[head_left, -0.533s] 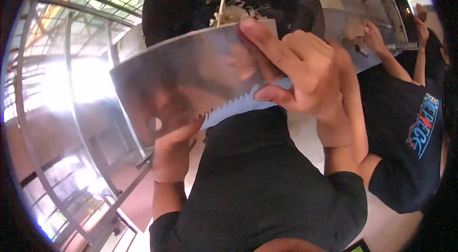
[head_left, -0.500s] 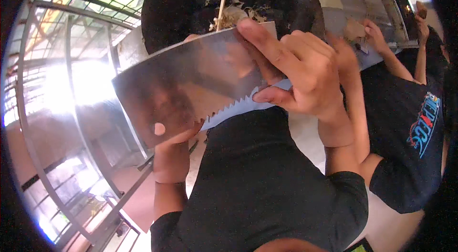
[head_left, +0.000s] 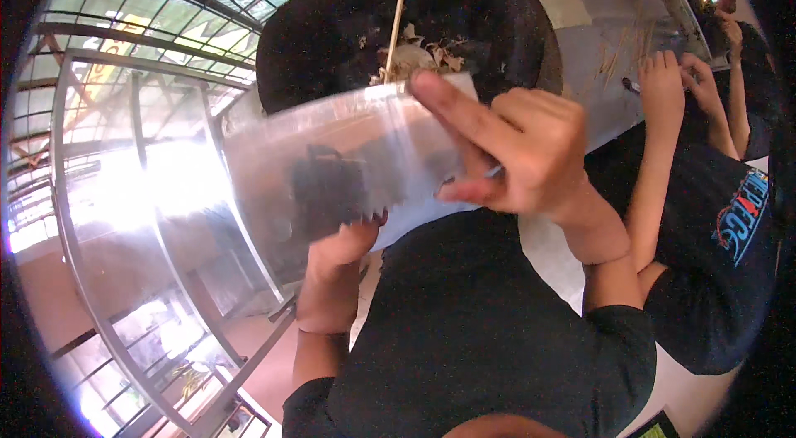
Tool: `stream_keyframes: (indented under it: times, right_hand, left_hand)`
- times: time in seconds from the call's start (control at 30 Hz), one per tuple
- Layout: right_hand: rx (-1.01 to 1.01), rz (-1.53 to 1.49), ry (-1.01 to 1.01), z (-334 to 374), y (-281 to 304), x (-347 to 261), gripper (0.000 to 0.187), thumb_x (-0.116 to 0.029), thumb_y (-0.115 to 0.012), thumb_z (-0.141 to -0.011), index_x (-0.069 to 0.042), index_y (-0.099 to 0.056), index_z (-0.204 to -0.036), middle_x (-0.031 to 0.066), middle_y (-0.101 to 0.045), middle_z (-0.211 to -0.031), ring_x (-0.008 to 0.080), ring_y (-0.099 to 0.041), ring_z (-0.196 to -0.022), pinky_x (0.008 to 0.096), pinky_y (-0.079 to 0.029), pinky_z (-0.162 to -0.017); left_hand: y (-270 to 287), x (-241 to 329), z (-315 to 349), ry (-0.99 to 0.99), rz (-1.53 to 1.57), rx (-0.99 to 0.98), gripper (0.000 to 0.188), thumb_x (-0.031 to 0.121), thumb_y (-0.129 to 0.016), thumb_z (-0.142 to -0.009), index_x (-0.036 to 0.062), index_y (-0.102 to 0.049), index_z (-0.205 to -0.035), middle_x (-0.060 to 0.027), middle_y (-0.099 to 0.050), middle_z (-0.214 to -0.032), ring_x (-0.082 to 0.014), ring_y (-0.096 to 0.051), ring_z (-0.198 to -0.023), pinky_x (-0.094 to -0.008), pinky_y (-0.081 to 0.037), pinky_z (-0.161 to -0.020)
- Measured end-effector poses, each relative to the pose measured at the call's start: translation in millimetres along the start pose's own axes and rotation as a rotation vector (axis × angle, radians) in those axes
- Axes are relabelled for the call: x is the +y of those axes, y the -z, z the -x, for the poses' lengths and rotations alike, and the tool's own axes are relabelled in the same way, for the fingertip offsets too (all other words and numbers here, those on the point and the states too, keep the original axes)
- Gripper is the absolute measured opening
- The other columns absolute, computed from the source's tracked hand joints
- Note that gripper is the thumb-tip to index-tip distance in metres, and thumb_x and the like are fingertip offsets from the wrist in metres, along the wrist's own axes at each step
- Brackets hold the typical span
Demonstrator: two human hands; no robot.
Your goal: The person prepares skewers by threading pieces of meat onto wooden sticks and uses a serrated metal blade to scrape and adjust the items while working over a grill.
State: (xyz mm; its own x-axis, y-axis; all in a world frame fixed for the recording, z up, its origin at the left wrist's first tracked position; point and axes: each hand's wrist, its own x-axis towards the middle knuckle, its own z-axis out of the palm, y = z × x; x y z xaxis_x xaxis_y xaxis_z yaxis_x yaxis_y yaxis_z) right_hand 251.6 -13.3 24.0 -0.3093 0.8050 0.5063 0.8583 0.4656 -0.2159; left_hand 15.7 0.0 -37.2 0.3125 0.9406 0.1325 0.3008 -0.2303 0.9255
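Observation:
A shiny, see-through rectangular sheet [head_left: 274,156], like a clear plastic bag with a zigzag lower edge, spans the space in front of me and is blurred. At its right end my right hand [head_left: 531,148] pinches it, index finger along the upper edge and thumb below. My left hand [head_left: 344,243] is at the lower left edge, touching the sheet; its fingers are mostly hidden behind. Just beyond the sheet, a thin wooden stick [head_left: 401,7] stands among pale shavings [head_left: 423,57] in a round black basin [head_left: 323,15].
To the right, a co-worker's hands [head_left: 663,82] are over a grey table [head_left: 597,15] with several thin sticks [head_left: 618,53] on it. Another hand [head_left: 730,28] is raised at the far right. A metal frame [head_left: 137,140] stands to the left, before a meshed window [head_left: 174,15].
The sheet and both my hands have shifted lower in the picture, my left hand also rightward. The sheet is now more blurred. The co-worker's hands have come together over the table.

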Motion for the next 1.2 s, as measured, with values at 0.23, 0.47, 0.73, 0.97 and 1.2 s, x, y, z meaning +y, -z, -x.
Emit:
stream_keyframes:
  times: [0.23, 0.47, 0.73, 0.97, 1.2]
  right_hand:
    - [0.068, 0.021, 0.002, 1, -5, 1, 0.073, -0.067, -0.054, -0.081, -0.014, -0.061, -0.131, 0.0004, -0.040, -0.052, 0.0164, -0.044, -0.043, 0.0327, -0.039, -0.043]
    - [0.137, 0.033, 0.030, 1, -8, 7, 0.075, -0.069, -0.055, -0.080, -0.015, -0.060, -0.132, -0.0011, -0.042, -0.053, 0.0147, -0.042, -0.043, 0.0313, -0.038, -0.042]
    - [0.146, 0.035, 0.032, 4, -6, 7, 0.073, -0.069, -0.052, -0.081, -0.017, -0.060, -0.132, -0.0004, -0.039, -0.052, 0.0161, -0.043, -0.043, 0.0332, -0.038, -0.042]
    - [0.100, 0.017, 0.035, 9, -1, 7, 0.073, -0.071, -0.049, -0.083, -0.016, -0.061, -0.131, -0.0011, -0.037, -0.052, 0.0159, -0.042, -0.043, 0.0332, -0.038, -0.043]
    - [0.076, 0.005, 0.036, 12, -7, 15, 0.076, -0.071, -0.049, -0.083, -0.014, -0.059, -0.132, 0.0006, -0.043, -0.053, 0.0161, -0.044, -0.043, 0.0320, -0.039, -0.043]
  left_hand:
    - [-4, -1, 1, -0.068, -0.155, 0.013, 0.045, 0.033, -0.065, -0.086, 0.0189, -0.056, -0.127, -0.0141, -0.064, -0.112, -0.0309, -0.064, -0.094, -0.0451, -0.050, -0.079]
    - [-5, -25, 4, -0.483, -0.489, 0.192, 0.047, 0.038, -0.066, -0.086, 0.0222, -0.056, -0.129, -0.0147, -0.064, -0.113, -0.0327, -0.064, -0.092, -0.0472, -0.051, -0.077]
    - [0, -4, 4, 0.145, -0.566, -0.180, 0.064, 0.052, -0.055, -0.089, 0.0116, -0.046, -0.137, -0.0159, -0.051, -0.136, -0.0349, -0.047, -0.126, -0.0507, -0.034, -0.106]
    - [-4, 6, 12, 0.036, -0.301, -0.085, 0.063, 0.045, -0.059, -0.089, 0.0104, -0.042, -0.139, -0.0154, -0.051, -0.136, -0.0337, -0.047, -0.126, -0.0507, -0.034, -0.106]
    - [-14, 15, 18, 0.018, -0.324, -0.077, 0.065, 0.039, -0.063, -0.089, 0.0092, -0.037, -0.140, -0.0149, -0.050, -0.136, -0.0326, -0.047, -0.127, -0.0507, -0.033, -0.106]
